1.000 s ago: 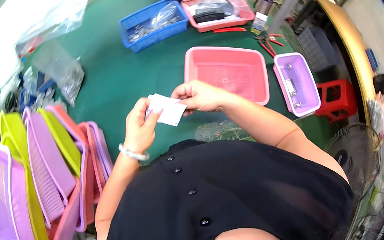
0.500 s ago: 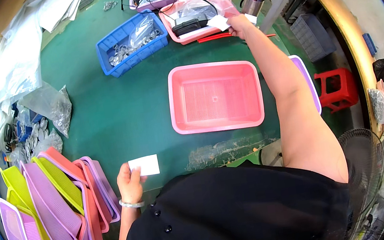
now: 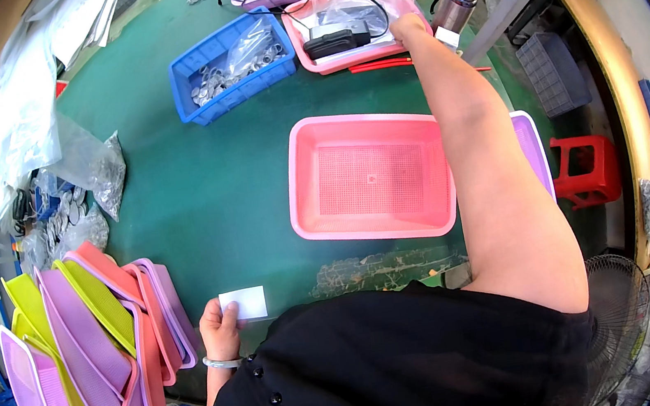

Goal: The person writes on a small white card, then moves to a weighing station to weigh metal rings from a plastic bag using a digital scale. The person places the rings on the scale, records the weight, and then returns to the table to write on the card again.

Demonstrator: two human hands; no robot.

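Observation:
My left hand [image 3: 219, 331] is at the table's front edge, pinching a small blank white card [image 3: 248, 303] between thumb and fingers. At full stretch, my right arm reaches to the back of the table. My right hand [image 3: 409, 27] is at the right end of a pink basket [image 3: 311, 63] there. Its fingers are turned away and hidden, so what they hold cannot be seen. In that basket lie a black device [image 3: 336, 40] and clear plastic bags. An empty pink basket [image 3: 303, 185] sits in the middle of the table, left of my right forearm.
A blue bin [image 3: 202, 112] of metal rings stands at the back. Several colored baskets [image 3: 92, 319] are stacked at the left. Beside my right wrist are a white card [image 3: 448, 38] and a steel flask [image 3: 456, 3]. A purple basket [image 3: 531, 145] lies right of my arm.
My right hand has moved into the back basket's right end, and the white card seen in it earlier no longer shows. My left hand still holds its card. The whole view has shifted slightly.

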